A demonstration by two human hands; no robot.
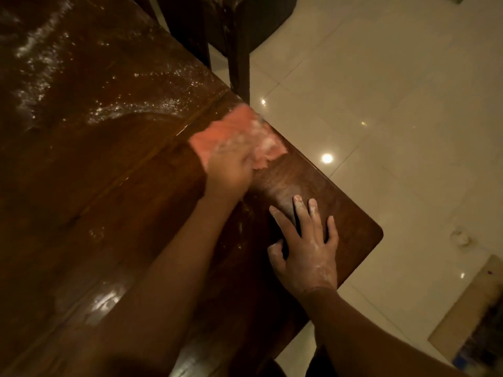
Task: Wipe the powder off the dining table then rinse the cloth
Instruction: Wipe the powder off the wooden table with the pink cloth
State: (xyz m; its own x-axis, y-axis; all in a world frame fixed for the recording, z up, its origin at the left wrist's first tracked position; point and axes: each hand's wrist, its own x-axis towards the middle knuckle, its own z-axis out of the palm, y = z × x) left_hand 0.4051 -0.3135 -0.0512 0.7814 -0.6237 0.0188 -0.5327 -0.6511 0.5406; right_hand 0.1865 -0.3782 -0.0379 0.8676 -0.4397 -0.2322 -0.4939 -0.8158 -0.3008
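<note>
A dark wooden dining table (pixel 109 186) fills the left and middle of the head view. White powder (pixel 49 66) lies in streaks and specks across its far left part. My left hand (pixel 228 170) presses a pink cloth (pixel 231 129), dusted white, onto the table near its right edge; the hand and cloth are blurred. My right hand (pixel 307 240) rests flat on the table by the near right corner, fingers spread, with powder on its back and fingertips.
A dark chair (pixel 234 36) stands against the table's far right edge. Glossy cream floor tiles (pixel 394 104) lie to the right. A small white clump (pixel 460 236) sits on the floor, and a mat (pixel 473 322) lies at the lower right.
</note>
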